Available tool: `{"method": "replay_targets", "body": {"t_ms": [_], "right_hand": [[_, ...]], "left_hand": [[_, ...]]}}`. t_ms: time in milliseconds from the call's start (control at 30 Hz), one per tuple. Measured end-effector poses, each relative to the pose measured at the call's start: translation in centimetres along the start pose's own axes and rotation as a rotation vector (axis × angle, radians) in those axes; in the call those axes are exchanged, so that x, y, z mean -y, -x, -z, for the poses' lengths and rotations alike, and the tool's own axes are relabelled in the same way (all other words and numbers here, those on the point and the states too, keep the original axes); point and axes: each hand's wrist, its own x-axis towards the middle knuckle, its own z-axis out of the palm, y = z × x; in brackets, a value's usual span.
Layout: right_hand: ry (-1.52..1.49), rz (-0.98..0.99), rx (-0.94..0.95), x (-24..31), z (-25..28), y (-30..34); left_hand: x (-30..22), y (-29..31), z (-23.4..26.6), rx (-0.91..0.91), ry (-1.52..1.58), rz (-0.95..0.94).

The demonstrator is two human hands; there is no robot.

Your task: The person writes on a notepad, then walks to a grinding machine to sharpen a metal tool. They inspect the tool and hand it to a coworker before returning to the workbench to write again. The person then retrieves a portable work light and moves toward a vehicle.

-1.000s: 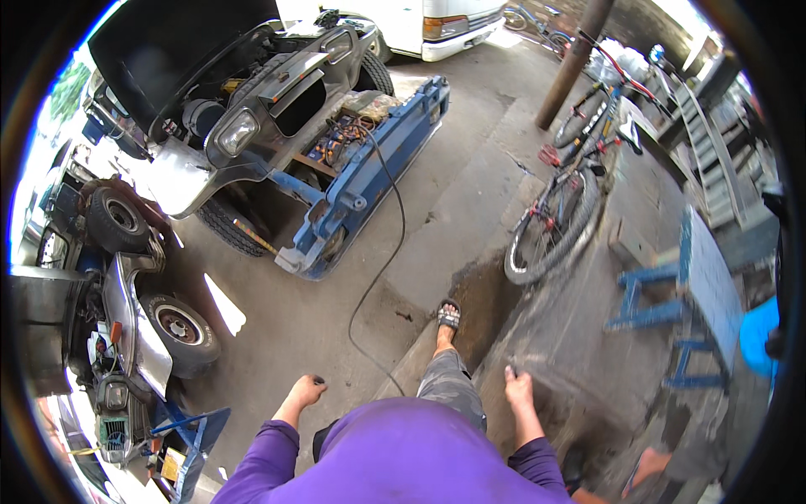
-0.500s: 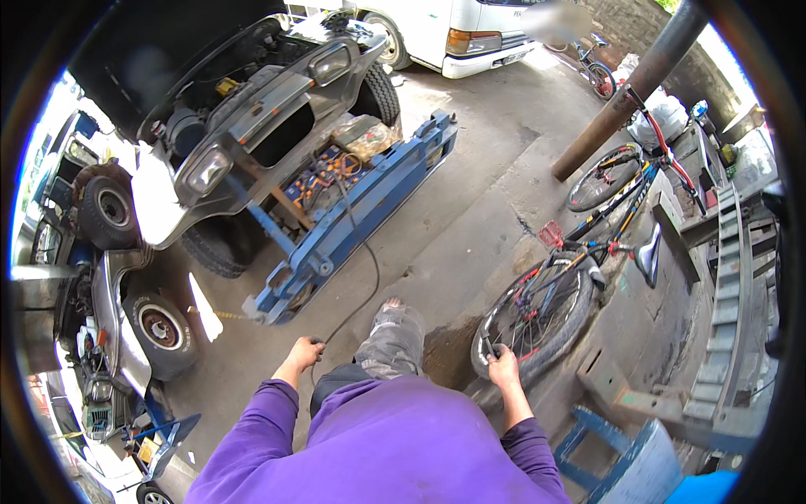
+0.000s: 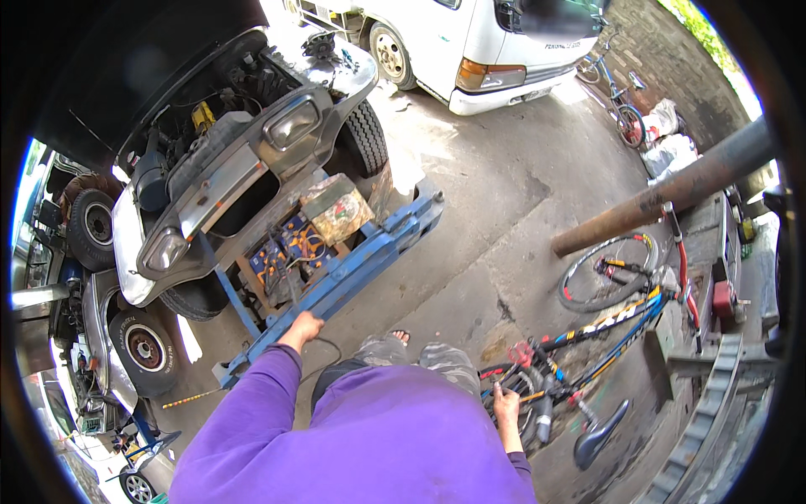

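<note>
My left hand (image 3: 304, 326) is closed on a dark cable (image 3: 334, 343), just at the near side of a blue steel beam (image 3: 340, 277). The cable leads up over the beam toward a box of blue and orange parts (image 3: 290, 256). Low at the right, my right hand (image 3: 507, 405) is wrapped round a short, dark, thin tool (image 3: 496, 388) whose kind I cannot make out. Right behind that hand is a bicycle (image 3: 579, 361) with a black saddle (image 3: 600, 434); my hand and body hide part of its near wheel.
A stripped vehicle front (image 3: 227, 176) with its hood up stands behind the beam. A white truck (image 3: 478, 50) is parked beyond. At the right, a rusty post (image 3: 655, 197) slants over the bicycle's far wheel, beside a metal ladder-like rail (image 3: 701, 428). Loose wheels (image 3: 143, 349) are at the left.
I have moved forward, so the beam and vehicle are nearer. My left hand has come up beside the beam with the cable; my right hand still grips the dark tool, now by the bicycle's middle.
</note>
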Motion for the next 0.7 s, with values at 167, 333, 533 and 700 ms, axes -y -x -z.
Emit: {"method": "replay_targets", "body": {"t_ms": [167, 333, 533, 700], "right_hand": [[-0.145, 0.035, -0.100, 5.3, 5.0, -16.7], [-0.097, 0.261, -0.091, 5.5, 8.3, -37.0], [0.064, -0.199, 0.318, 12.8, 18.9, -57.4], [0.292, 0.180, 0.121, 21.5, 21.6, -73.7]], "left_hand": [[-20.3, -8.5, 2.0, -0.133, 0.165, -0.270], [-32.6, -14.9, -3.5, -0.152, 0.380, -0.132], [-38.0, -13.3, -6.6, 0.111, 0.056, 0.126], [-43.8, -14.6, -5.7, -0.169, 0.495, 0.255]]}}
